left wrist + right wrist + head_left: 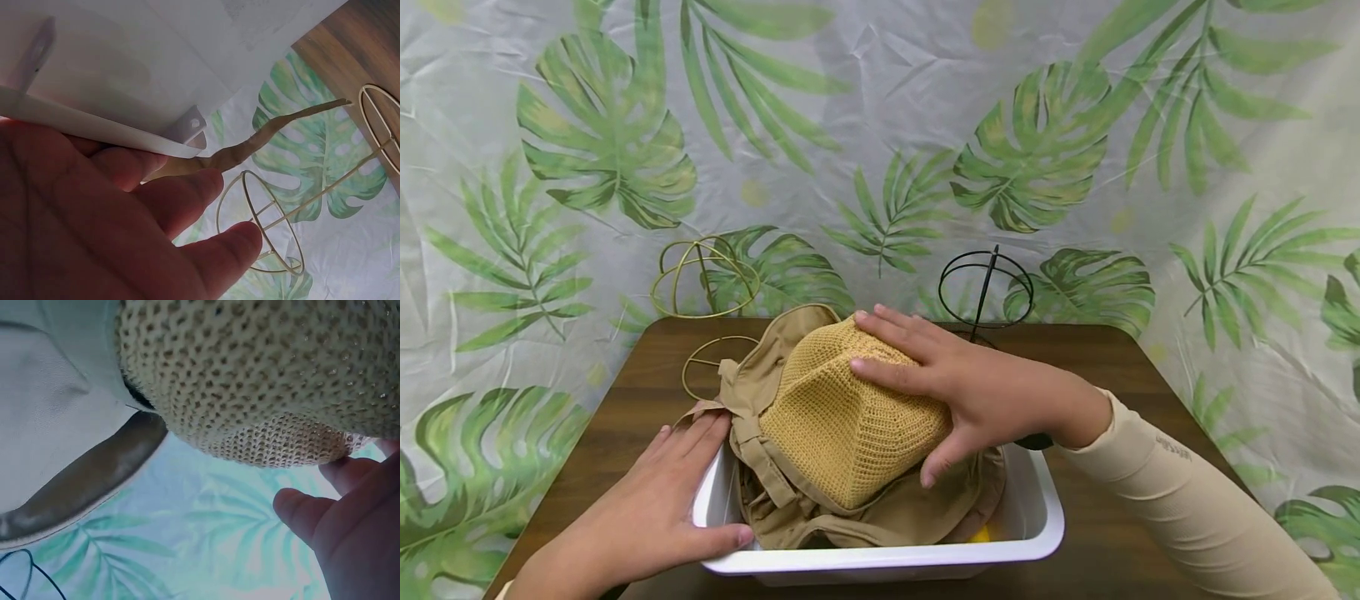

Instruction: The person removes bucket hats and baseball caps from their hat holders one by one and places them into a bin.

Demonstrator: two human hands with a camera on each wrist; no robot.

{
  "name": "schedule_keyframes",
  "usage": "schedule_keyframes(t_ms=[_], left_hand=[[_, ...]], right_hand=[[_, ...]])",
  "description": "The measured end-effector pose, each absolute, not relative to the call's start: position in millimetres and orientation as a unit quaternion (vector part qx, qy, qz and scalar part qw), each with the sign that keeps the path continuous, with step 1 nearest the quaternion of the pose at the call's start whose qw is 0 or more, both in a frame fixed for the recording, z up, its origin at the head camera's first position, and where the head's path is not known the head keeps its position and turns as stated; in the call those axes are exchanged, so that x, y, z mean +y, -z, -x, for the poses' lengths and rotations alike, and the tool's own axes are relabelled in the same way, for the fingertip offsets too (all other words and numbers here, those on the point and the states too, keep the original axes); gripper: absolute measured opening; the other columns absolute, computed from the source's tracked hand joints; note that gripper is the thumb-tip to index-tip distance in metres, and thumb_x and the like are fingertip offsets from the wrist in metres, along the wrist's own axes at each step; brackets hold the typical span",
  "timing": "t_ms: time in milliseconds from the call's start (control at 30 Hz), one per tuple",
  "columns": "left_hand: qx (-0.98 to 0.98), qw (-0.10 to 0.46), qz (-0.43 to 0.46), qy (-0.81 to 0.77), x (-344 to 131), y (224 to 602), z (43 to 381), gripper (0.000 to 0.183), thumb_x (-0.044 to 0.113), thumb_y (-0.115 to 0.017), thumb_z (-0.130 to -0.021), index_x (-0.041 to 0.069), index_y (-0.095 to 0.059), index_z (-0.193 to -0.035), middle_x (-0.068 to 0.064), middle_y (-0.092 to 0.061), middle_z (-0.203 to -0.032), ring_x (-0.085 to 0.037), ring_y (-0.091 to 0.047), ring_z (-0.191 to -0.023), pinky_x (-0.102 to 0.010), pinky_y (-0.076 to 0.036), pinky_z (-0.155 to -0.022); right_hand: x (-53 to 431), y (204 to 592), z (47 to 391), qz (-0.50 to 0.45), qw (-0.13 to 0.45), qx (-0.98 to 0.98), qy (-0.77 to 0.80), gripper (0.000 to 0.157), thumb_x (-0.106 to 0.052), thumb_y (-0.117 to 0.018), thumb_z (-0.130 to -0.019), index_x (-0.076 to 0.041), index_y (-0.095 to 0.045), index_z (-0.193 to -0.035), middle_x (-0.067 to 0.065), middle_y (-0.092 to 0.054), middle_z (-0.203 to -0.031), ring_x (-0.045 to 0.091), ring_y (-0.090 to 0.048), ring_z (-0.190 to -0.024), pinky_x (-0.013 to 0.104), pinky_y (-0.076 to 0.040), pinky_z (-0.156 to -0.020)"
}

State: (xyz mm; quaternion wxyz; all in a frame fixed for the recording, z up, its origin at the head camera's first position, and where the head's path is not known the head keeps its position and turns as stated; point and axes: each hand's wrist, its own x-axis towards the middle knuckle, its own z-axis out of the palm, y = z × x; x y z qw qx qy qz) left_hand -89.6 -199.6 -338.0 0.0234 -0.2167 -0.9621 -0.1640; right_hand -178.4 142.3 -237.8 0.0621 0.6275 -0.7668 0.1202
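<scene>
A hat with a yellow open-weave crown [842, 417] and a tan cloth brim [917, 517] lies heaped in a white plastic tub [880, 560]. My right hand [977, 383] rests on the crown's right side, fingers spread and thumb lower down; in the right wrist view its fingertips [294, 506] are close beside the weave. My left hand [655, 492] holds the tub's left rim, thumb over the front corner and fingers along the outside. A tan cloth strap [250, 147] trails past those fingers in the left wrist view.
Behind the tub stand a gold wire stand [703, 279] at left and a black wire stand [987, 287] at right. All sit on a dark wooden table [1120, 500] before a leaf-print cloth [880, 125]. A bit of yellow [981, 535] shows inside the tub under the brim.
</scene>
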Motion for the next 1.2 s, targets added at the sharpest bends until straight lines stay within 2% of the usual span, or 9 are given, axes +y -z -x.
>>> schedule_keyframes(t_ms=[167, 400, 600, 733, 1033, 1200], left_hand=[[-0.960, 0.028, 0.220, 0.170, -200, 338, 91, 0.110, 0.072, -0.061, -0.066, 0.000, -0.030, -0.142, -0.015, -0.032, -0.144, -0.030, -0.028, -0.132, -0.053, -0.017, -0.104], [-0.958, 0.033, 0.225, 0.175, -200, 340, 93, 0.110, 0.073, -0.062, -0.065, 0.001, -0.031, -0.142, -0.013, -0.035, -0.143, -0.029, -0.030, -0.131, -0.053, -0.017, -0.104], [-0.959, 0.028, 0.222, 0.176, -201, 339, 94, 0.111, 0.073, -0.062, -0.063, 0.002, -0.030, -0.143, -0.013, -0.033, -0.144, -0.029, -0.028, -0.132, -0.052, -0.017, -0.105], [-0.959, 0.023, 0.220, 0.178, -200, 338, 94, 0.112, 0.073, -0.062, -0.063, 0.003, -0.029, -0.143, -0.012, -0.033, -0.144, -0.028, -0.027, -0.132, -0.052, -0.017, -0.105], [-0.958, 0.035, 0.229, 0.169, -201, 338, 95, 0.111, 0.074, -0.062, -0.063, 0.003, -0.031, -0.142, -0.011, -0.035, -0.142, -0.027, -0.029, -0.131, -0.050, -0.016, -0.106], [-0.955, 0.043, 0.237, 0.173, -202, 340, 97, 0.109, 0.073, -0.062, -0.064, 0.005, -0.030, -0.143, -0.012, -0.037, -0.141, -0.028, -0.031, -0.130, -0.052, -0.017, -0.105]], right_hand=[[133, 252, 174, -0.634, 0.062, -0.770, -0.031, 0.112, -0.074, -0.061, -0.062, -0.023, -0.015, -0.149, 0.008, -0.001, -0.154, 0.036, 0.002, -0.138, 0.062, -0.016, -0.101], [122, 272, 177, -0.626, 0.013, -0.778, 0.039, 0.102, -0.079, -0.049, -0.068, -0.031, -0.007, -0.148, 0.003, 0.006, -0.154, 0.036, 0.007, -0.138, 0.064, -0.013, -0.101], [116, 291, 187, -0.603, -0.031, -0.793, 0.082, 0.100, -0.084, -0.040, -0.066, -0.031, -0.015, -0.147, -0.001, 0.007, -0.154, 0.036, 0.012, -0.137, 0.066, -0.006, -0.100], [110, 299, 189, -0.595, -0.052, -0.795, 0.104, 0.102, -0.086, -0.036, -0.064, -0.029, -0.020, -0.147, -0.002, 0.009, -0.154, 0.036, 0.014, -0.136, 0.068, -0.008, -0.099], [98, 306, 188, -0.582, -0.080, -0.800, 0.122, 0.106, -0.088, -0.041, -0.058, -0.033, -0.019, -0.147, -0.002, 0.006, -0.154, 0.037, 0.011, -0.137, 0.068, -0.008, -0.098], [93, 318, 188, -0.570, -0.098, -0.804, 0.137, 0.108, -0.089, -0.044, -0.054, -0.038, -0.016, -0.145, -0.004, 0.004, -0.154, 0.038, 0.003, -0.137, 0.065, -0.010, -0.099]])
